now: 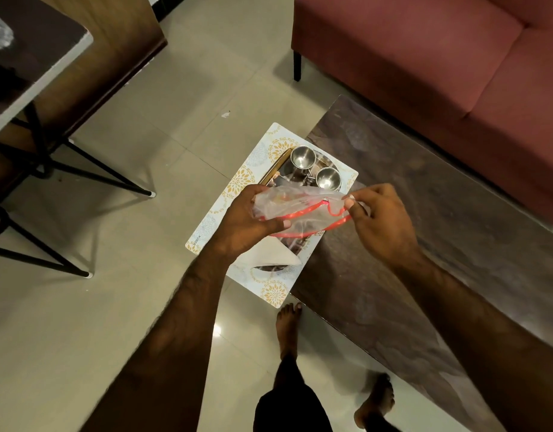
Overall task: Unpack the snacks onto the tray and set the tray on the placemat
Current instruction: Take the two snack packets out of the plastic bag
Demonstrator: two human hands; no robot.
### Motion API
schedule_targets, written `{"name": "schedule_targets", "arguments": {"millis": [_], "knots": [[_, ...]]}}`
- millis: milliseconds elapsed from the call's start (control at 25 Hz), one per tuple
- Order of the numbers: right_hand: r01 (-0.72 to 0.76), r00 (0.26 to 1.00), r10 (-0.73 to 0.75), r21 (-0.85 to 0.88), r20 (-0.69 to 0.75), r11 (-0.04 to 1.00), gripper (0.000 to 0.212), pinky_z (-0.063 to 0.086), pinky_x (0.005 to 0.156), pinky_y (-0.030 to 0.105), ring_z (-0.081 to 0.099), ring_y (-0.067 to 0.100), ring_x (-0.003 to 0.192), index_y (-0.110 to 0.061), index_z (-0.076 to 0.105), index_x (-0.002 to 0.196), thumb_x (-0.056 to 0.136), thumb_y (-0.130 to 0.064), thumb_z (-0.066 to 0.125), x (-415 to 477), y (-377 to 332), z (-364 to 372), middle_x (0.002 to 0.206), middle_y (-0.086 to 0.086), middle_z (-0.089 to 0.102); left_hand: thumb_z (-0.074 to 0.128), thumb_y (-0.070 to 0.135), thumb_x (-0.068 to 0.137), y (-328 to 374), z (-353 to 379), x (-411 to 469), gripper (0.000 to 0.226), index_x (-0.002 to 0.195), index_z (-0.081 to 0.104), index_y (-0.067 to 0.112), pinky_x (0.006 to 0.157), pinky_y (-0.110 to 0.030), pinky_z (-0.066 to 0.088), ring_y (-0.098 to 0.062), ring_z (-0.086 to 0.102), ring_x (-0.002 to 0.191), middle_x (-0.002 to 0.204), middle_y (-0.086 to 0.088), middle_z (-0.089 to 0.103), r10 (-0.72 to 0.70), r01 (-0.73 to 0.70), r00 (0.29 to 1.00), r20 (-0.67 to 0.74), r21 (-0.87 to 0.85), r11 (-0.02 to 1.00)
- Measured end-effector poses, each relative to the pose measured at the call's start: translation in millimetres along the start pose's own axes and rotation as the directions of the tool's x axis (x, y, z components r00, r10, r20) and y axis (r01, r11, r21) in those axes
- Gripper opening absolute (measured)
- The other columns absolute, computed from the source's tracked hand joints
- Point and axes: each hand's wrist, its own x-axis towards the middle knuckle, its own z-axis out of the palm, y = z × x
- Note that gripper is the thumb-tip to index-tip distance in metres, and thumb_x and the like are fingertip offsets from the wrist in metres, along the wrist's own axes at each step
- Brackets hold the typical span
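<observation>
Both hands hold a clear plastic zip bag (295, 207) with a red seal strip above the tray. My left hand (247, 218) grips the bag's left end. My right hand (381, 216) pinches the red-edged mouth at the right. What the bag contains is hard to make out. Below it, a shiny metal tray (279, 173) lies on a white placemat (237, 185) with yellow flower prints, at the left end of a dark coffee table (409, 229). Two steel cups (302, 155) (328, 177) stand on the tray. A folded white napkin (269, 254) lies at the tray's near end.
A red sofa (424, 48) stands behind the coffee table. At the left is a dark-topped table (35, 57) on black metal legs (81, 169). The placemat overhangs the coffee table's edge above the tiled floor (144, 307). My bare feet (287, 325) are on the floor beside the table.
</observation>
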Motion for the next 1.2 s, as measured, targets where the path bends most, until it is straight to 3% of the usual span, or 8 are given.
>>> {"name": "schedule_targets", "arguments": {"millis": [120, 240, 400, 520, 640, 840, 1040, 1200], "knots": [[-0.011, 0.999, 0.015, 0.072, -0.045, 0.997, 0.027, 0.043, 0.077, 0.031, 0.062, 0.018, 0.100, -0.022, 0.076, 0.104, 0.104, -0.034, 0.052, 1.9, -1.1, -6.6, 0.103, -0.005, 0.065, 0.086, 0.030, 0.074, -0.2, -7.3, -5.7, 0.078, 0.140, 0.044, 0.029, 0.085, -0.037, 0.061, -0.023, 0.066, 0.104, 0.119, 0.003, 0.065, 0.080, -0.048, 0.990, -0.112, 0.262, 0.964], [-0.088, 0.993, 0.101, 0.167, -0.069, 0.982, 0.024, 0.047, 0.069, 0.026, 0.069, 0.014, 0.087, -0.024, 0.070, 0.101, 0.105, -0.030, 0.047, 6.0, -4.8, -12.6, 0.083, -0.018, 0.070, 0.077, 0.025, 0.073, 3.1, -9.1, -11.9, 0.092, 0.149, 0.028, 0.035, 0.076, -0.042, 0.058, -0.032, 0.064, 0.098, 0.117, -0.004, 0.061, 0.301, -0.108, 0.948, -0.099, 0.792, 0.600], [-0.032, 0.996, 0.043, 0.140, -0.074, 0.990, 0.016, 0.056, 0.081, 0.038, 0.068, 0.016, 0.093, -0.025, 0.068, 0.106, 0.103, -0.027, 0.052, 2.5, -17.0, -17.8, 0.094, -0.012, 0.073, 0.067, 0.009, 0.081, 10.3, -2.3, -14.4, 0.078, 0.146, 0.033, 0.034, 0.070, -0.046, 0.058, -0.031, 0.064, 0.100, 0.127, -0.005, 0.047, 0.337, -0.259, 0.941, 0.026, 0.697, 0.669], [0.198, 0.972, -0.178, 0.131, -0.152, 0.971, 0.026, 0.057, 0.084, 0.040, 0.066, 0.013, 0.095, -0.020, 0.072, 0.102, 0.089, -0.002, 0.059, -11.5, -34.3, -22.3, 0.101, -0.006, 0.073, 0.058, 0.028, 0.094, 16.2, 7.3, -8.9, 0.023, 0.117, 0.060, 0.022, 0.071, -0.035, 0.049, -0.025, 0.062, 0.092, 0.109, -0.003, 0.061, 0.364, -0.205, 0.923, -0.124, 0.641, 0.739], [0.271, 0.957, -0.284, 0.170, 0.053, 0.947, 0.041, 0.061, 0.082, 0.039, 0.072, 0.012, 0.090, -0.023, 0.078, 0.096, 0.078, 0.004, 0.053, -18.8, -56.3, -23.5, 0.094, -0.006, 0.078, 0.042, 0.049, 0.100, 24.3, 10.7, 0.1, 0.037, 0.090, 0.062, 0.019, 0.064, -0.030, 0.037, -0.021, 0.057, 0.076, 0.083, 0.001, 0.064, 0.307, -0.074, 0.906, -0.291, 0.605, 0.793], [0.266, 0.869, -0.111, -0.267, 0.483, 0.926, 0.058, 0.052, 0.100, 0.038, 0.061, 0.029, 0.125, -0.019, 0.051, 0.148, 0.090, -0.012, 0.058, -15.0, -70.2, 1.3, 0.145, 0.007, 0.061, 0.029, 0.064, 0.097, 26.0, 8.2, 3.6, 0.057, 0.085, 0.064, 0.021, 0.066, -0.034, 0.048, -0.022, 0.063, 0.073, 0.081, 0.003, 0.070, 0.198, 0.057, 0.907, -0.371, 0.575, 0.816], [0.204, 0.921, -0.012, -0.457, 0.389, 0.866, 0.098, 0.051, 0.104, 0.055, 0.051, 0.038, 0.136, -0.022, 0.012, 0.163, 0.087, -0.028, 0.073, -3.7, -55.9, 12.8, 0.167, 0.009, 0.028, 0.048, 0.050, 0.095, 28.5, 6.3, 8.9, 0.034, 0.096, 0.071, 0.025, 0.062, -0.030, 0.050, -0.025, 0.065, 0.071, 0.085, -0.002, 0.075, 0.278, 0.082, 0.881, -0.384, 0.701, 0.708], [0.214, 0.922, 0.023, -0.559, 0.387, 0.801, 0.100, 0.021, 0.122, 0.062, 0.015, 0.038, 0.157, -0.027, 0.022, 0.161, 0.081, -0.051, 0.076, 4.3, -50.3, 9.9, 0.171, 0.007, 0.018, 0.048, 0.049, 0.095, 31.1, 13.9, 7.1, 0.032, 0.107, 0.069, 0.027, 0.068, -0.037, 0.057, -0.027, 0.070, 0.074, 0.089, -0.002, 0.077, 0.333, 0.021, 0.890, -0.311, 0.757, 0.653]]}}
